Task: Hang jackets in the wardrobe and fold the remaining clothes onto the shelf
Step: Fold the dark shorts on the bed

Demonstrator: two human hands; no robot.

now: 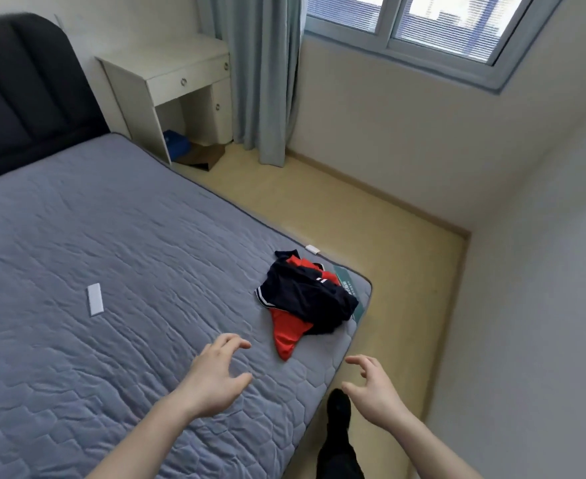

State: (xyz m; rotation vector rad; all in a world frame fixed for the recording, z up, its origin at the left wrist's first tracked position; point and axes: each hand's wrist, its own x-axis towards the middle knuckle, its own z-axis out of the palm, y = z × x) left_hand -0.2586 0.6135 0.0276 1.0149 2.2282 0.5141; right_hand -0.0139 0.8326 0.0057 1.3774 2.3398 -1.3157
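Observation:
A crumpled navy and red garment [305,299] lies near the right corner of the grey mattress [112,271]. My left hand [215,371] hovers over the mattress just short of the garment, fingers loosely spread and holding nothing. My right hand [371,385] is out past the mattress edge, above the floor, fingers relaxed and empty. Neither hand touches the garment. No wardrobe or shelf is in view.
A small white rectangular item [95,299] lies on the mattress to the left. A dark headboard [18,91] stands at the far left, with a white desk [167,84] and grey curtain [264,74] behind. My black-clad leg and foot [338,430] stand on the yellow floor [371,243].

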